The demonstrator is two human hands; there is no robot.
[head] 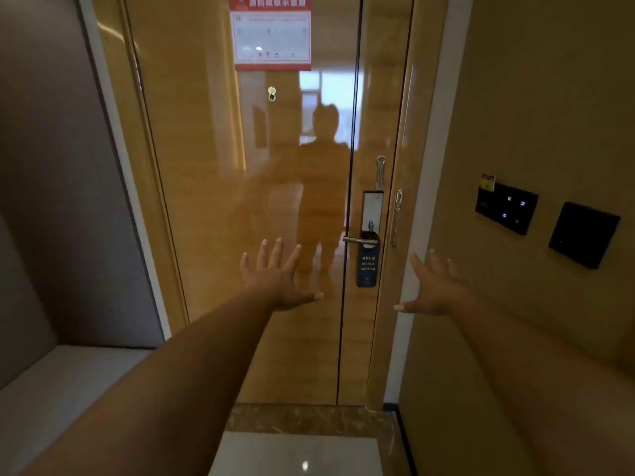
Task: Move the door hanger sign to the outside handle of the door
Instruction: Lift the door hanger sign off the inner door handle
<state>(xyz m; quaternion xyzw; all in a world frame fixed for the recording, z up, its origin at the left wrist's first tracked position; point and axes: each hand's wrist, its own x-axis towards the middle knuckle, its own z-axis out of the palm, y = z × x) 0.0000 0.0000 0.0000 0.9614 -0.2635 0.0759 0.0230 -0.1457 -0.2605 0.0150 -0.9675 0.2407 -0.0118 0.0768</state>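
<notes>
A dark blue "do not disturb" door hanger sign [367, 266] hangs from the silver inside lever handle [359, 240] of a closed glossy wooden door [240, 201]. My left hand [276, 276] is stretched out in front of the door with its fingers spread, left of the sign and holding nothing. Right of the sign, near the door frame, my right hand [434, 288] is also spread wide and holds nothing. The sign hangs between the two hands, a little above them. The outside handle is hidden behind the door.
A security chain [397, 218] hangs on the frame right of the lock plate. A red evacuation notice [271, 32] and a peephole [271, 93] are on the door. Black wall switch panels [507, 207] sit on the right wall. A grey wall [51, 166] stands at left.
</notes>
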